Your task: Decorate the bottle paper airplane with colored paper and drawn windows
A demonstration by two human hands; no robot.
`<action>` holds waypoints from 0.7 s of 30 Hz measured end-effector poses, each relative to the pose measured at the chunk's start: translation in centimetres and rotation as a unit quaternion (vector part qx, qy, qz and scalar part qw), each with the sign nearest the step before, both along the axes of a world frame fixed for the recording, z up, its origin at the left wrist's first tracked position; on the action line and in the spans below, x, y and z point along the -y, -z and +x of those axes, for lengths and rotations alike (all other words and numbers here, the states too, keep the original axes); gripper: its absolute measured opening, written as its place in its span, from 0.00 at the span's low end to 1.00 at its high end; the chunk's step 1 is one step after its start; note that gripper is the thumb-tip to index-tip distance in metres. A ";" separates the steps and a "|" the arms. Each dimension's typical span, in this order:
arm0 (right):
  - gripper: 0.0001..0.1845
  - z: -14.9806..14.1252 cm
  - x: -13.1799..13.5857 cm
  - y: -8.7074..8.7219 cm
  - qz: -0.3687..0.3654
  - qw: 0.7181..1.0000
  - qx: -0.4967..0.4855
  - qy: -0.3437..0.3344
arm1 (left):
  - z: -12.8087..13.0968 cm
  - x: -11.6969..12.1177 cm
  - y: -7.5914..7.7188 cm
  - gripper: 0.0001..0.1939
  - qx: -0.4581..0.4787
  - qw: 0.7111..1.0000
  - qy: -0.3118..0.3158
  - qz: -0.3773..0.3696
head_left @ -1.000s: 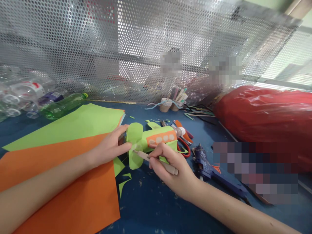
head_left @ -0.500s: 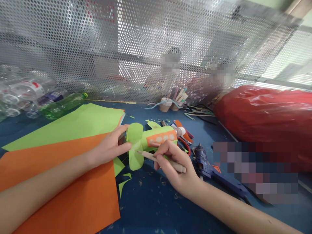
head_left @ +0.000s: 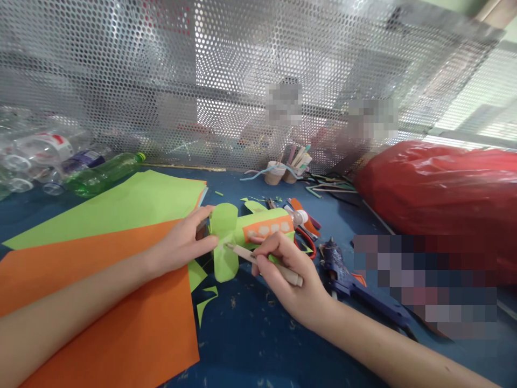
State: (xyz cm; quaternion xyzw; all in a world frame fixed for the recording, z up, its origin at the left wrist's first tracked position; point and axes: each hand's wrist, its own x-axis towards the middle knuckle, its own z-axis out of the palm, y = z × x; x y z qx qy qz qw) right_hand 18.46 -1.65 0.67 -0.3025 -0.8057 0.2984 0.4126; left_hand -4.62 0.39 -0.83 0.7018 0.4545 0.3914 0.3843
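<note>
A plastic bottle wrapped in lime-green paper (head_left: pixel 242 220) lies on the blue table, its white cap to the right. Along its side runs an orange strip with whitish spots (head_left: pixel 264 230). A rounded green paper piece (head_left: pixel 225 267) stands across its left end. My left hand (head_left: pixel 188 234) grips that end, thumb in front and fingers partly hidden behind the paper. Between the fingers of my right hand (head_left: pixel 288 267) is a pale marker (head_left: pixel 243 253), its tip touching or very near whitish marks on the green piece.
Orange (head_left: pixel 161 323) and green (head_left: pixel 133 205) paper sheets lie on the left, beside several bottles, one green (head_left: pixel 107 175). A blue glue gun (head_left: pixel 351 291), red-handled scissors (head_left: pixel 311 245) and a red bag (head_left: pixel 436 199) are rightward. Pen cups (head_left: pixel 274 173) stand behind, before a perforated metal screen (head_left: pixel 161 81).
The marker has shifted slightly left and up, its tip moving along the green piece. My left hand and the bottle have hardly moved.
</note>
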 end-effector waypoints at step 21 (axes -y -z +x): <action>0.07 0.0 -0.1 0.0 0.035 0.999 0.031 -0.002 | 0.0 0.0 -0.1 0.16 -0.012 1.000 -0.010 0.012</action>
